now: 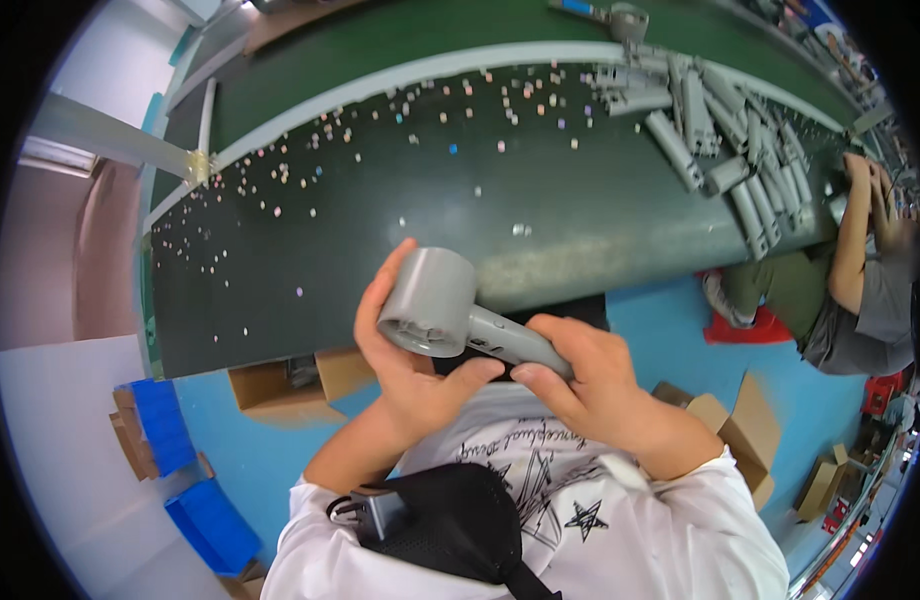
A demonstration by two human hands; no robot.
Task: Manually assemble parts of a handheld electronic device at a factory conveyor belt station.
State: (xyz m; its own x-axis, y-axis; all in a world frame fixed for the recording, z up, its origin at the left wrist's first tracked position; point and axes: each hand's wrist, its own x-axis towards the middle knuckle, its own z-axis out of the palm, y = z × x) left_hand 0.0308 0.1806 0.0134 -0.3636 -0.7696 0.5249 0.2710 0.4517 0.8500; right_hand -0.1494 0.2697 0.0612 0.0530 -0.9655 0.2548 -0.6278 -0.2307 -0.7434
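In front of my chest, both hands hold a grey hair dryer [432, 295] with a short, wide barrel and a slim handle. My left hand [408, 375] wraps around the barrel, its index finger along the outer side and its thumb near the handle joint. The barrel's lower opening shows inner parts, too small to make out. My right hand [592, 375] grips the handle's end, with the thumb below and the fingers above. Small dark details, perhaps buttons, mark the handle between the two hands.
The dark green workbench [350, 260] carries many scattered small pieces. Grey handle-shaped parts [695, 110] are piled at its right. Another person [860, 270] sits at the far right. Cardboard boxes [270, 390] and blue bins [215, 525] stand below the bench.
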